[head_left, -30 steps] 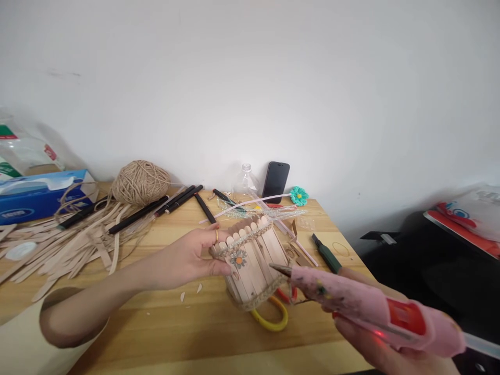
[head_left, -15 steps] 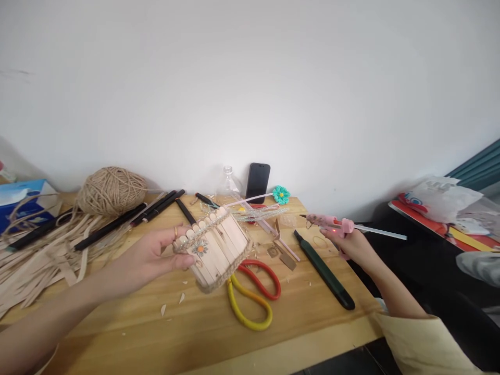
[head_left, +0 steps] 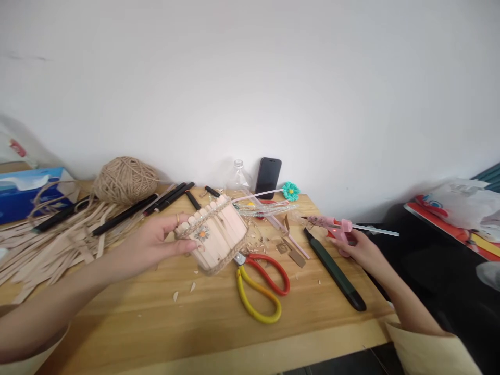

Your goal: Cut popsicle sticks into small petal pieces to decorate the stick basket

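My left hand (head_left: 166, 242) pinches the left end of a small panel of wooden craft sticks (head_left: 222, 232), tilted above the table. Twine trims its edges, and a small flower with an orange centre sits near my thumb. On the right, my right hand (head_left: 357, 250) is closed round a pink hot glue gun (head_left: 330, 224), its nozzle pointing left and a clear glue stick (head_left: 377, 229) jutting from its back. Partly behind the panel lie scissors (head_left: 261, 289) with one red and one yellow handle. A dark green cutter (head_left: 334, 271) rests just below the glue gun.
Behind stand a ball of twine (head_left: 125, 179), a clear bottle (head_left: 238, 177), a phone (head_left: 269, 177) and a teal flower (head_left: 290, 191). Loose wood strips (head_left: 58, 255) and black markers (head_left: 125, 214) cover the left side. Plastic bags (head_left: 461, 200) lie right of the table.
The view has turned slightly left, so the table things sit further right in it. Both hands keep their holds; the glue gun appears a little nearer the green cutter.
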A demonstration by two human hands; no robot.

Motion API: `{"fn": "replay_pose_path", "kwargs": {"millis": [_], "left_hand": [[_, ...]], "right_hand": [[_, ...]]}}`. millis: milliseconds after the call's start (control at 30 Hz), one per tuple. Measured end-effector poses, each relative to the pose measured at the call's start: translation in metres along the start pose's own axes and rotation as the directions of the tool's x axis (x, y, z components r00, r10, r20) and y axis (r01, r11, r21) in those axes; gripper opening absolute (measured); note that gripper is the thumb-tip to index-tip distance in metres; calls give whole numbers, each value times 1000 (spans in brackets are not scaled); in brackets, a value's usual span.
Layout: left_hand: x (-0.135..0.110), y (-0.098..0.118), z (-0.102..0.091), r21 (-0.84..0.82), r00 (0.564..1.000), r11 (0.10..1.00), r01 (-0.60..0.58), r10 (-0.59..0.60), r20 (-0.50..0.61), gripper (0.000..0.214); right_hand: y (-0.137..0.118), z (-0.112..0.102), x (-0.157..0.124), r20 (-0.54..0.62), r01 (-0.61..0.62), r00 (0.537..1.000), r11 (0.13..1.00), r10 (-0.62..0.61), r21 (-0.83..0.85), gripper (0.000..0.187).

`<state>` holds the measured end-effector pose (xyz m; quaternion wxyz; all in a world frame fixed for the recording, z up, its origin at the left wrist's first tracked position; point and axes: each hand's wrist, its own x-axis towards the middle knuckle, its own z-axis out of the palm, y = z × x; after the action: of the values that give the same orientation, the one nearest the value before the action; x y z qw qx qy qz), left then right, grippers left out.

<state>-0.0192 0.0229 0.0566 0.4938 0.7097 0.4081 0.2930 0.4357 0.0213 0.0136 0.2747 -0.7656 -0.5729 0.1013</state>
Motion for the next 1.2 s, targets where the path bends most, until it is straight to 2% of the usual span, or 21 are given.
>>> {"fn": "replay_pose_path", "kwargs": {"millis": [100, 133, 167, 200, 233, 267, 300, 333, 367, 400, 433, 467, 533, 567, 700, 867, 933, 1000, 1067, 1133, 1200], "left_hand": [[-1, -1, -3, -75, 1000, 997, -12, 10, -21, 27], [-1, -3, -4, -88, 999, 996, -7, 4, -36, 28], [-1, -4, -6, -90, 998, 996, 3, -8, -55, 30], [-1, -6, -7, -87, 997, 996, 13, -19, -73, 31], [-1, -7, -9, -87, 995, 996, 19, -27, -91, 31], [-1, -8, -10, -91, 994, 996, 19, -29, -108, 32], [-1, -9, -10, -103, 992, 995, 13, -26, -123, 31], [-1, -10, -11, -122, 991, 993, 2, -19, -136, 31], [-2, -10, -11, -142, 989, 990, -10, -11, -149, 31], [-2, -10, -12, -160, 987, 987, -23, -3, -163, 31], [-4, -10, -12, -168, 984, 985, -32, 2, -177, 31], [-5, -11, -13, -173, 982, 984, -38, 5, -191, 31], [-10, -13, -16, -169, 976, 984, -47, 10, -215, 30], [-12, -15, -18, -165, 975, 985, -52, 14, -222, 30], [-21, -22, -26, -158, 973, 984, -77, 39, -226, 27], [-24, -28, -32, -189, 971, 979, -83, 37, -236, 27], [-24, -28, -33, -174, 970, 981, -87, 43, -241, 26], [-24, -28, -34, -162, 970, 983, -87, 47, -239, 25], [-25, -27, -35, -171, 972, 982, -79, 38, -230, 25], [-26, -26, -34, -169, 974, 983, -71, 32, -223, 25], [-27, -26, -34, -138, 976, 988, -72, 41, -215, 24]], "right_hand": [[-7, -19, -21, -30, -28, 999, 992, 25, -127, 35], [-13, -23, -31, -91, -47, 995, 982, 31, -183, 33], [-22, -23, -42, -211, -52, 977, 960, -8, -277, 31], [-33, -19, -54, -244, 2, 967, 951, -81, -308, 27], [-47, -12, -67, -194, 123, 964, 951, -183, -283, 24], [-65, -1, -81, -217, 280, 920, 936, -325, -215, 23], [-84, 12, -94, -145, 449, 875, 886, -462, -113, 19], [-104, 28, -106, -65, 594, 804, 804, -591, 24, 14], [-125, 44, -116, 38, 663, 737, 732, -675, 156, 10], [-145, 60, -125, 143, 681, 677, 688, -722, 250, 11], [-164, 75, -132, 227, 680, 623, 662, -749, 315, 14], [-180, 88, -137, 285, 674, 593, 658, -753, 337, 15], [-204, 111, -142, 341, 680, 566, 658, -751, 323, 13], [-212, 120, -144, 358, 681, 567, 667, -742, 304, 13], [-226, 142, -146, 386, 683, 603, 702, -698, 203, 20], [-226, 153, -147, 381, 670, 612, 710, -693, 215, 9], [-225, 154, -148, 368, 677, 603, 698, -708, 234, 10], [-224, 151, -147, 348, 702, 575, 665, -741, 255, 9], [-225, 143, -144, 283, 754, 524, 592, -803, 283, 7], [-229, 130, -137, 138, 821, 466, 486, -874, 301, 10], [-235, 115, -128, -28, 861, 443, 417, -896, 291, 9]]}}
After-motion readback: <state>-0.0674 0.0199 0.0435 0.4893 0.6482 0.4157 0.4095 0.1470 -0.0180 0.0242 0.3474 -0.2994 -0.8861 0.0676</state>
